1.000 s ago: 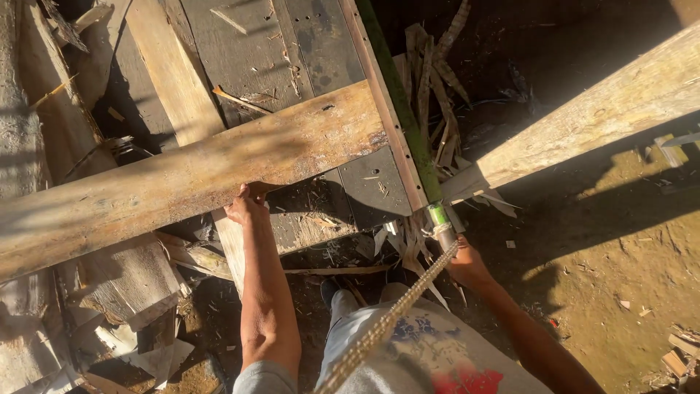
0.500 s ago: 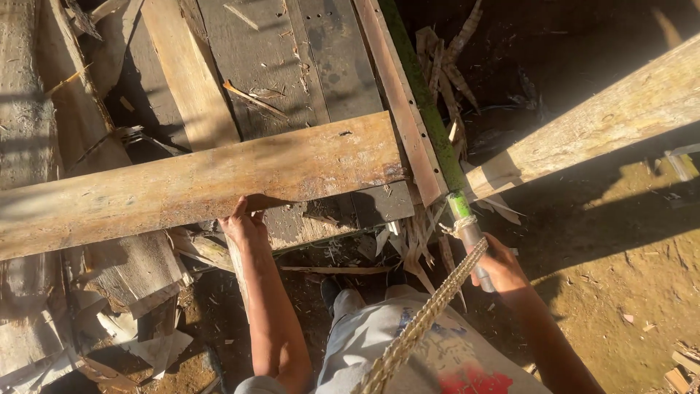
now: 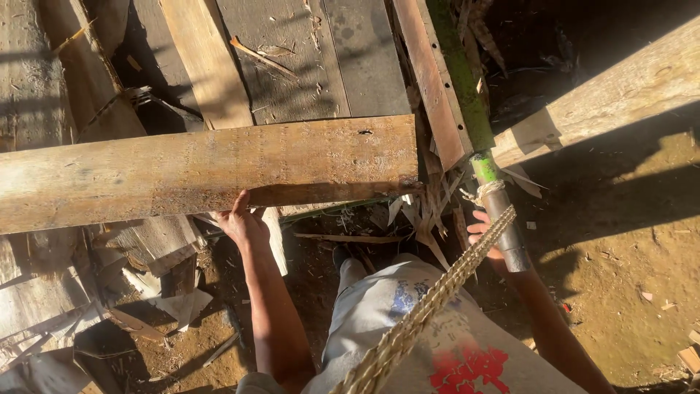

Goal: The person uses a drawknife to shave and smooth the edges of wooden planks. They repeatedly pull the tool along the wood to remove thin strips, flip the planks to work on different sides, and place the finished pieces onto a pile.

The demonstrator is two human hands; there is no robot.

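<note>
A long weathered plank (image 3: 204, 171) is lying across the frame from nine o'clock toward the centre. The left hand (image 3: 244, 222) is pressing up against its lower edge, fingers curled around it. Toward four o'clock a braided rope (image 3: 430, 303) is running down over the person's grey shorts (image 3: 408, 328). At three o'clock the right hand (image 3: 487, 237) is wrapping a green bamboo pole (image 3: 485, 171).
</note>
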